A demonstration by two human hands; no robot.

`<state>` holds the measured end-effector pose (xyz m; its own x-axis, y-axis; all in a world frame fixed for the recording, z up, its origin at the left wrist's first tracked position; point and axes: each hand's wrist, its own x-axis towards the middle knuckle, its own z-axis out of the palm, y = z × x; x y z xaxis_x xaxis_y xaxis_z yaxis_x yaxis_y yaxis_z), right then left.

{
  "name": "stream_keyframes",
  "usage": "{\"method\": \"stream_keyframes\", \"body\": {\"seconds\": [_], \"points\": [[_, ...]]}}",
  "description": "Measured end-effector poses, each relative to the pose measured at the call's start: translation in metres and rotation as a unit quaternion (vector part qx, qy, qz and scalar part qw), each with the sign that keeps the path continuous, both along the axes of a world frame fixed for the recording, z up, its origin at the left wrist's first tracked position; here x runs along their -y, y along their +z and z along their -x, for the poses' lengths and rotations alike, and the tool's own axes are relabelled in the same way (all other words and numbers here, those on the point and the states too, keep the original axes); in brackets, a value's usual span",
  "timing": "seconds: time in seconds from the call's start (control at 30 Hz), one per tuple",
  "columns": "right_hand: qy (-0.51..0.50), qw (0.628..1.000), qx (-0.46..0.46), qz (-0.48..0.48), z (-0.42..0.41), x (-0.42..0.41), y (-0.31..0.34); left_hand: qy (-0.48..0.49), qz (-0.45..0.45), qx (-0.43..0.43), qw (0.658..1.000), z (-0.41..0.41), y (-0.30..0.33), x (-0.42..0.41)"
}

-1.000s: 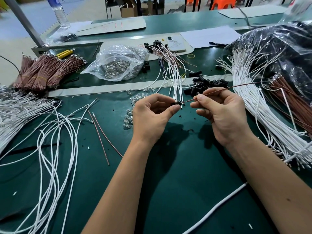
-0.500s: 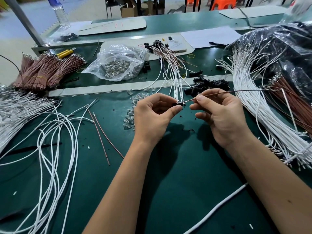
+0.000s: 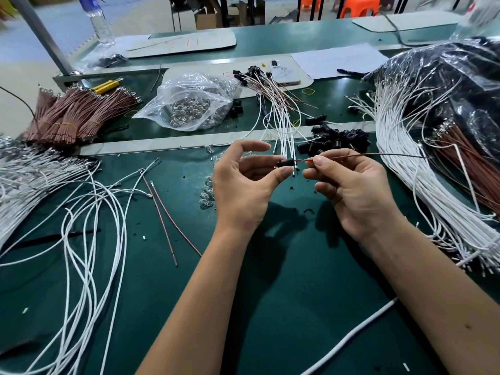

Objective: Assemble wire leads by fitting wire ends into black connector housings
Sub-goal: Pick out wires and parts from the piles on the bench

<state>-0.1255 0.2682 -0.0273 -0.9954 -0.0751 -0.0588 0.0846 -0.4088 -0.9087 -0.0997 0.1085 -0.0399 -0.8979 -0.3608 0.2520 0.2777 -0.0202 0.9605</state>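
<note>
My left hand point(image 3: 243, 185) pinches a small black connector housing point(image 3: 286, 162) between thumb and fingers above the green mat. My right hand point(image 3: 351, 190) pinches a thin brown wire point(image 3: 351, 156) close to its end, and that end sits in the housing's right side. The wire runs off to the right toward the wire bundles. A pile of loose black housings point(image 3: 335, 139) lies just behind my hands. Finished leads with black housings point(image 3: 270, 104) fan out behind the pile.
White wires point(image 3: 81, 212) sprawl at the left, with two loose brown wires point(image 3: 167, 220) beside them. Brown wire bundles point(image 3: 75, 115) and a clear bag of metal parts point(image 3: 189, 104) lie at the back left. A thick bundle of white wires point(image 3: 422, 169) and brown wires point(image 3: 465, 158) fills the right.
My hands have drawn slightly apart. A short stretch of brown wire shows between the housing and my right fingertips. My left index finger has lifted off the housing.
</note>
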Motion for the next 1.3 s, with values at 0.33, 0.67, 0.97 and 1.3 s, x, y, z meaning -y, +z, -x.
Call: {"method": "stream_keyframes", "body": {"seconds": [0.33,0.67,0.97,1.3], "points": [[0.012,1.0,-0.021,-0.018,0.001,0.001,-0.003,-0.008,0.01,-0.003,1.0,0.001,-0.003,-0.002],[0.002,0.986,-0.109,-0.124,0.001,0.002,-0.009,-0.017,0.097,0.029,0.995,-0.004,0.0,-0.01],[0.013,0.954,-0.171,-0.247,0.003,0.002,-0.012,-0.034,0.129,0.029,0.991,-0.005,0.002,-0.021],[0.094,0.901,-0.235,-0.353,-0.002,0.004,-0.013,-0.034,-0.172,0.074,0.982,-0.006,0.013,-0.013]]}}
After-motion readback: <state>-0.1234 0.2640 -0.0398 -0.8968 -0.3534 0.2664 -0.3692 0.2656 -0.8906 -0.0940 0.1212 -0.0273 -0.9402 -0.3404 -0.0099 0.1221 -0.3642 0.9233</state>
